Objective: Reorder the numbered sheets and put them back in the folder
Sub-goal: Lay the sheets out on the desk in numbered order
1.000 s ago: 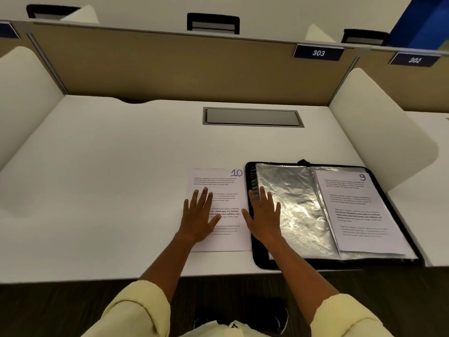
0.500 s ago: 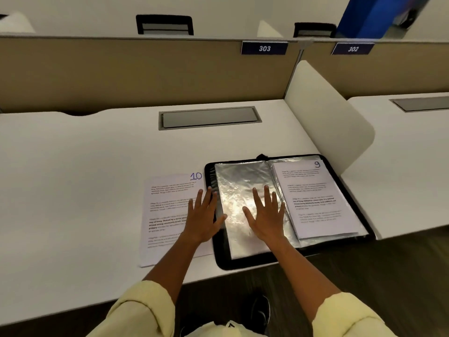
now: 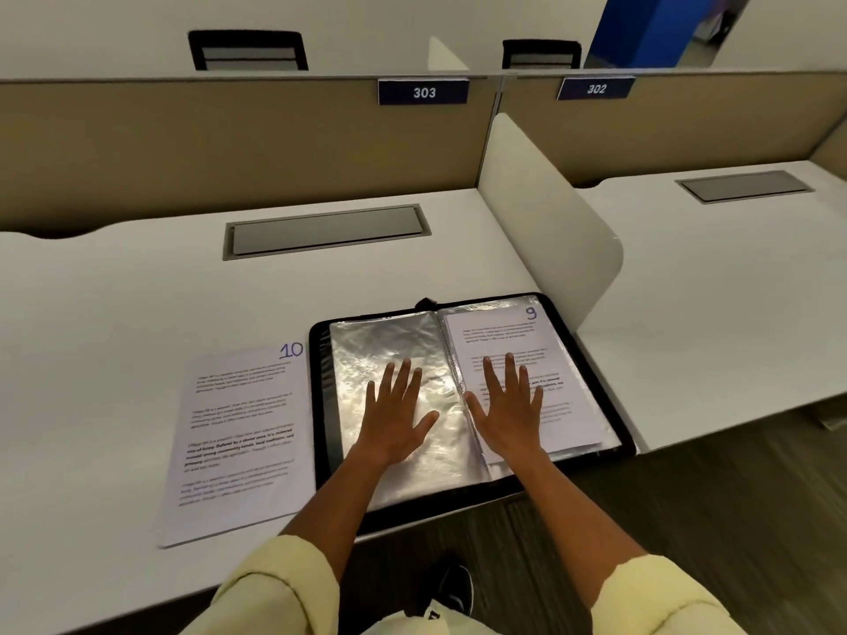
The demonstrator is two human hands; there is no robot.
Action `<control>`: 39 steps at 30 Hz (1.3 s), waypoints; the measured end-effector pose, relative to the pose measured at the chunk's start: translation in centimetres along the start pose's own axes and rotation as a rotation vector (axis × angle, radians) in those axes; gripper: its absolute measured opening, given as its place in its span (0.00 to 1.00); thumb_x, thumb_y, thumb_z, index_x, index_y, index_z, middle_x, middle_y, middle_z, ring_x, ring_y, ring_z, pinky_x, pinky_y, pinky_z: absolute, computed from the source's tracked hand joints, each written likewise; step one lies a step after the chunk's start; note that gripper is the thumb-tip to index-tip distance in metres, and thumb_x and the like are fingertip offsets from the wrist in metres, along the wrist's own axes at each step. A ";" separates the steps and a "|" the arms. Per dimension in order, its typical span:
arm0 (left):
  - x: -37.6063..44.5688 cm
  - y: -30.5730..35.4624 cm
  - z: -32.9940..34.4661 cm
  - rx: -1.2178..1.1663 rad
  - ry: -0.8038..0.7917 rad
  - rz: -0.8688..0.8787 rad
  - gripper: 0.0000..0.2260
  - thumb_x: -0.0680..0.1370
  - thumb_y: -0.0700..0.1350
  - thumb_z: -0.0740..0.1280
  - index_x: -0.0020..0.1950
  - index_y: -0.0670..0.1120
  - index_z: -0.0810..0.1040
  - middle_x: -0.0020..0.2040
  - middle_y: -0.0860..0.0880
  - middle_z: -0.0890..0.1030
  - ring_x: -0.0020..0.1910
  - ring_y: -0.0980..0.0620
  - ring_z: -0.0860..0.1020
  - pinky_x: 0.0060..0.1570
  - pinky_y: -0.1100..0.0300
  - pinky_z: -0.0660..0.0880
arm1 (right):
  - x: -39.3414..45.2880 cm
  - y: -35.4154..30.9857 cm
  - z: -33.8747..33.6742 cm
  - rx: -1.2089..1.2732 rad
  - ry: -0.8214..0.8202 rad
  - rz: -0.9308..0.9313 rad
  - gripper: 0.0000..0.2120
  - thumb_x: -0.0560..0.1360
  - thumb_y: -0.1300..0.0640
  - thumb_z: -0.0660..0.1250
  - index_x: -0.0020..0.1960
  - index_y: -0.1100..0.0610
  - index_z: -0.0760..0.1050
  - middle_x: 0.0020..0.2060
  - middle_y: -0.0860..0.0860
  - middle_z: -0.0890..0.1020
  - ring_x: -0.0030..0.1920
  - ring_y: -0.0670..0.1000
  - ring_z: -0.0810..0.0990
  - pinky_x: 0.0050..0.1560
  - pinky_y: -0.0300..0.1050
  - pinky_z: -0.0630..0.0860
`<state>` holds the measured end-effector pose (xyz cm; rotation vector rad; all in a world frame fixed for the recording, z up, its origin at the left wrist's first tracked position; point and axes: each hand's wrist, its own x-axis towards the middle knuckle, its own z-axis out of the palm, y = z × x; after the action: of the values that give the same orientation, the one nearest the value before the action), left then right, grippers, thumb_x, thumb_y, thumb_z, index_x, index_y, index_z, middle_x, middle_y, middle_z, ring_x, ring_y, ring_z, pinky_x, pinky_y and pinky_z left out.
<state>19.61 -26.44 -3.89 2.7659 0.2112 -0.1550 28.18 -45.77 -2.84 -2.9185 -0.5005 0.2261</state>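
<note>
1. The folder [image 3: 467, 396] lies open at the desk [image 3: 137, 313] edge.
2. Left hand [image 3: 394, 419] lies flat, fingers spread, on an empty sleeve [image 3: 366, 355].
3. Right hand [image 3: 511, 407] lies flat on sheet 9 [image 3: 499, 336].
4. Sheet 10 [image 3: 238, 433] lies just left of the folder.

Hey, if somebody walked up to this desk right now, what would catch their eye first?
Probably the open black folder at the desk's front edge, with the left hand spread over a shiny empty sleeve and the right hand over the sheet marked 9. Next, the loose sheet marked 10 lying left of the folder.
</note>
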 end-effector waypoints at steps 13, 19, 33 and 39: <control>4.1 7.9 2.9 -0.001 -0.091 -0.006 0.36 0.82 0.63 0.53 0.80 0.51 0.37 0.77 0.52 0.30 0.77 0.48 0.31 0.76 0.43 0.36 | 3.0 8.8 0.1 0.048 -0.023 0.108 0.34 0.82 0.36 0.50 0.82 0.47 0.41 0.81 0.57 0.41 0.81 0.60 0.43 0.78 0.63 0.44; 4.8 9.0 3.7 0.025 -0.135 -0.021 0.37 0.81 0.63 0.54 0.80 0.50 0.37 0.79 0.50 0.32 0.77 0.47 0.32 0.76 0.42 0.37 | 4.2 11.1 0.0 0.214 0.035 0.215 0.30 0.83 0.44 0.56 0.81 0.53 0.53 0.79 0.61 0.53 0.77 0.63 0.55 0.75 0.63 0.57; 5.7 9.3 4.5 0.052 -0.145 -0.058 0.42 0.75 0.72 0.48 0.81 0.50 0.40 0.79 0.50 0.34 0.78 0.47 0.32 0.75 0.43 0.35 | 6.1 13.0 -1.1 0.514 0.358 0.252 0.11 0.80 0.68 0.62 0.60 0.65 0.78 0.48 0.61 0.79 0.50 0.60 0.77 0.50 0.56 0.76; 6.0 9.3 4.5 -0.017 -0.072 -0.063 0.46 0.68 0.73 0.40 0.81 0.50 0.42 0.80 0.50 0.35 0.77 0.50 0.31 0.73 0.46 0.33 | 5.7 13.5 -2.0 0.636 0.393 0.265 0.08 0.82 0.63 0.62 0.51 0.63 0.80 0.41 0.52 0.78 0.43 0.52 0.75 0.41 0.45 0.69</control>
<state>26.69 -35.96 -5.69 2.7329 0.2796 -0.2669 38.05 -56.63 -4.21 -2.3036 0.0289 -0.1368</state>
